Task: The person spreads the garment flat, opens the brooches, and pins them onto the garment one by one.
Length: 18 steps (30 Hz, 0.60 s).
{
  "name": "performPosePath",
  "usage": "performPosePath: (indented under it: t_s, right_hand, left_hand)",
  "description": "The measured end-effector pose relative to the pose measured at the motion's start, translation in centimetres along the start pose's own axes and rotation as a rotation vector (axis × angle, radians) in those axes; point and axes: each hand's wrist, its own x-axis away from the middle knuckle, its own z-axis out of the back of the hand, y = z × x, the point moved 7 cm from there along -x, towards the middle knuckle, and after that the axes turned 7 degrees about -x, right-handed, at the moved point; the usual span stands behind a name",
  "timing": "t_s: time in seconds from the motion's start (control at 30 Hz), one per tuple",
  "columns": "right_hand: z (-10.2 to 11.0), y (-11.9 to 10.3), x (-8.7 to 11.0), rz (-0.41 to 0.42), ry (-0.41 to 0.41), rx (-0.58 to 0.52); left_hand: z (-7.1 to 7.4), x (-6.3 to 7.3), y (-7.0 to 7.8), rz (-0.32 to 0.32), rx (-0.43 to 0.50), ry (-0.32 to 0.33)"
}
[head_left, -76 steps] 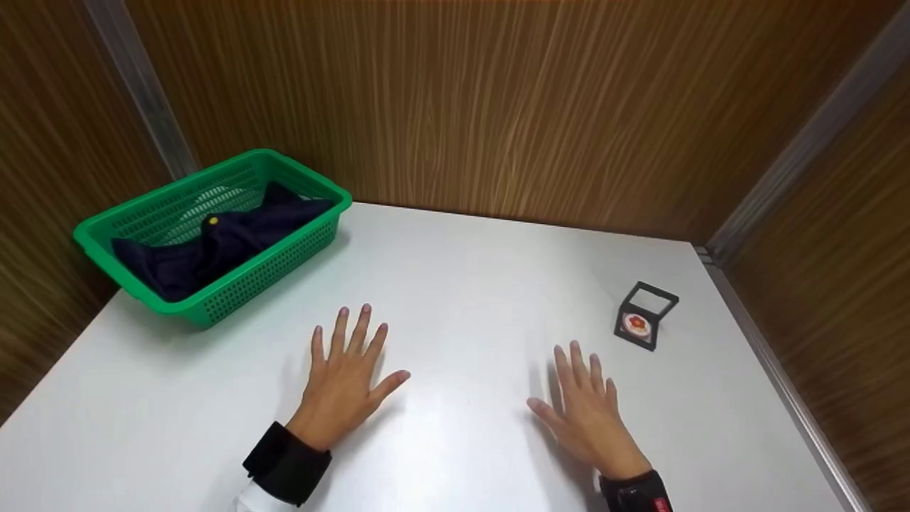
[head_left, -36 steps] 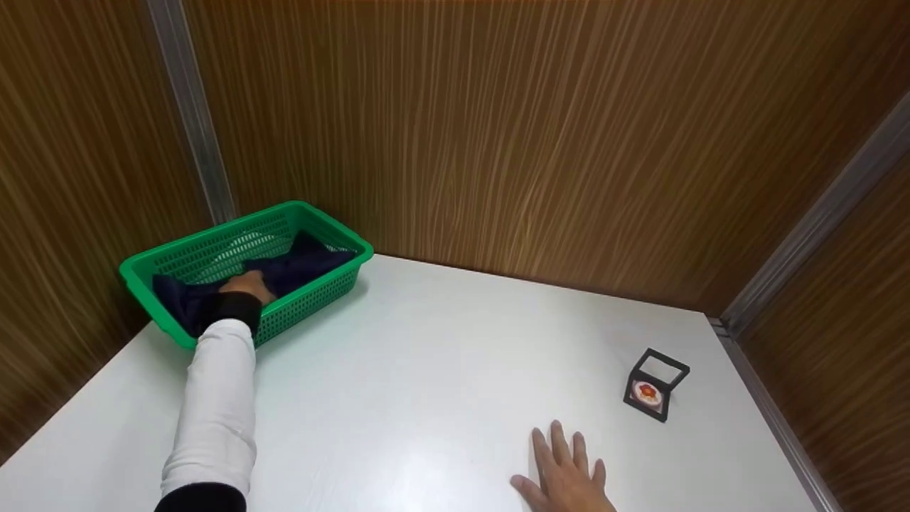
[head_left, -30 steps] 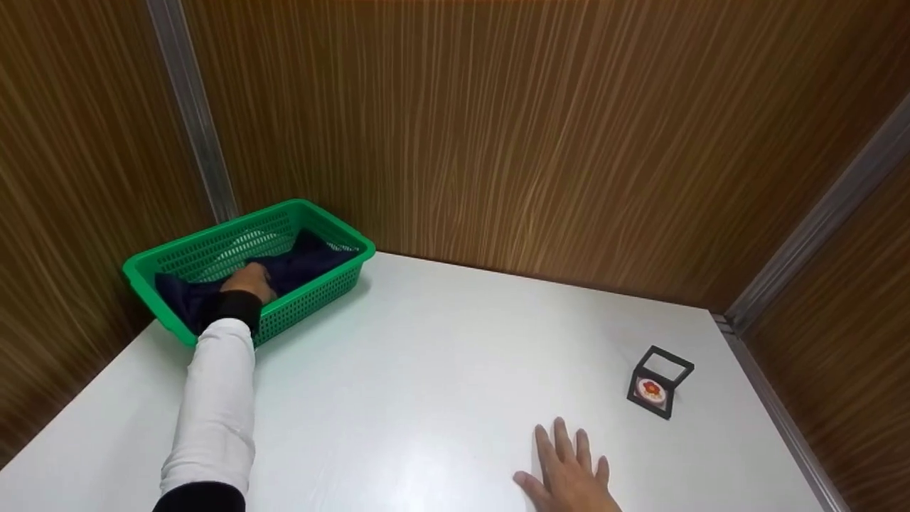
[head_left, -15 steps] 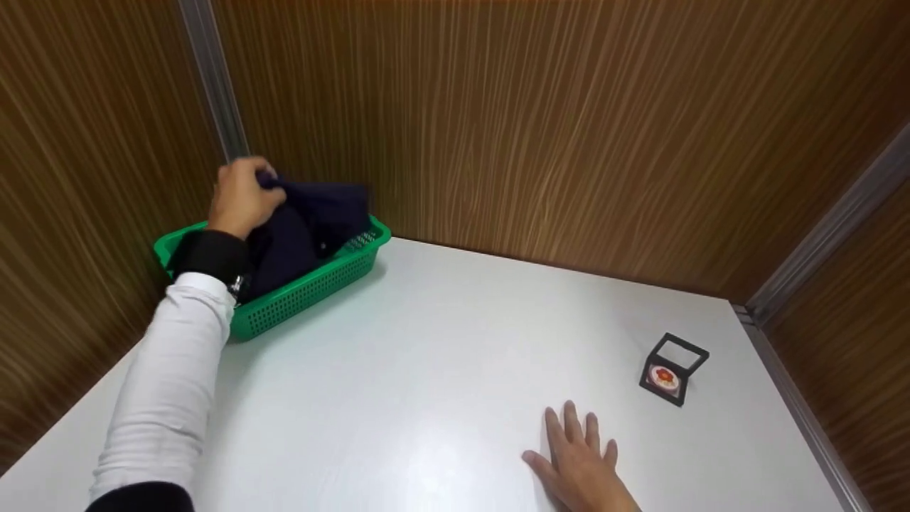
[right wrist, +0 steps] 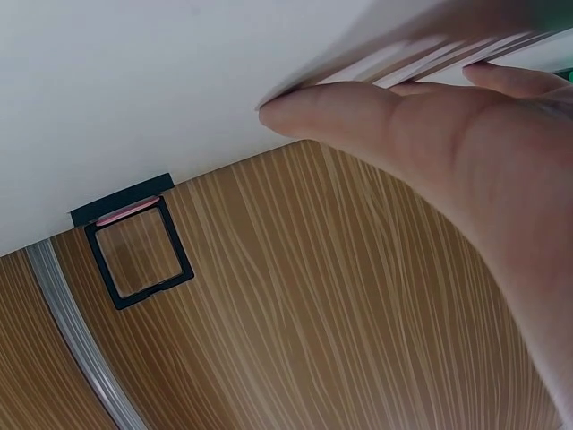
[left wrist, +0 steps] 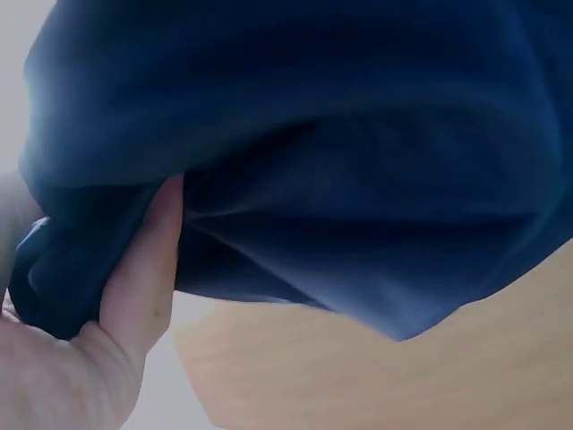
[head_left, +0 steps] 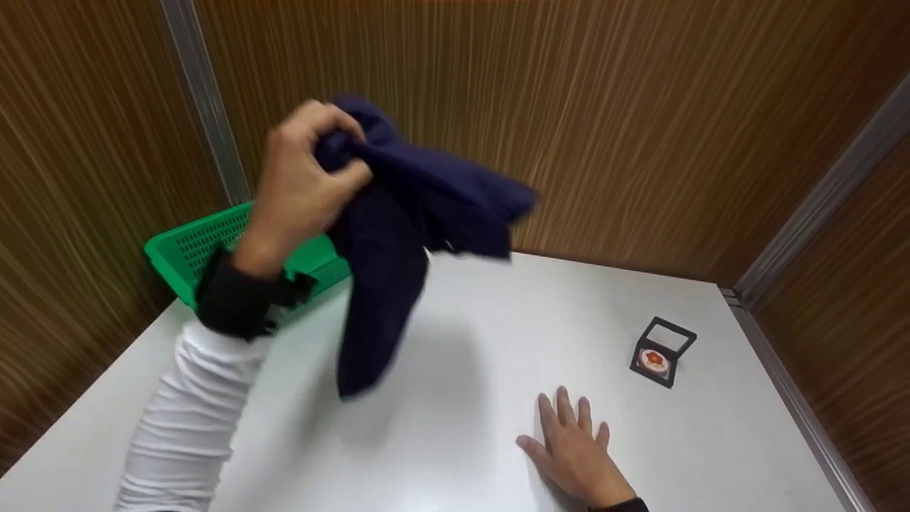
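Up in the air at left of centre in the head view, my left hand grips a dark navy cloth garment by a bunched part. Its folds hang down and out to the right; which kind of garment it is, I cannot tell. In the left wrist view the thumb presses against the navy fabric, and the other fingers are mostly hidden. My right hand lies palm down on the white table, fingers straight and spread, holding nothing. Beyond it stands a small black open case with a red-flowered white disc.
A green plastic basket stands at the back left, partly hidden behind the left arm and the garment. Wood-grain panels wall in the white table at the back and both sides.
My left hand has reached into the basket, taken hold of the navy garment and lifted it out, up and to the right over the table. The right hand has stayed on the table.
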Motion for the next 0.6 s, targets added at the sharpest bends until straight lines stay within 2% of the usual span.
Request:
performPosePath:
  t_s: [0.07, 0.13, 0.23, 0.37, 0.47, 0.6]
  right_hand:
    - [0.1, -0.3, 0.1, 0.024, 0.021, -0.010]
    - [0.2, -0.6, 0.2, 0.049, 0.033, -0.026]
    - [0.2, -1.2, 0.4, 0.085, 0.061, -0.038]
    - [0.1, -1.3, 0.5, 0.090, 0.073, -0.032]
    - [0.1, -1.2, 0.9, 0.084, 0.078, -0.012]
    - [0.3, -1.1, 1.5, 0.097, 0.098, -0.004]
  left_hand:
    - [-1.9, 1.7, 0.5, -0.037, 0.065, -0.034]
    - [-4.0, 3.7, 0.2, -0.033, 0.110, -0.079]
    - [-7.3, 6.8, -1.4, 0.008, 0.124, -0.160]
    - [-11.3, 11.1, -4.0, 0.090, 0.083, -0.293]
    - [-13.4, 13.9, -5.0, 0.127, 0.029, -0.394]
    - [-14.8, 16.0, -5.2, 0.136, -0.031, -0.492]
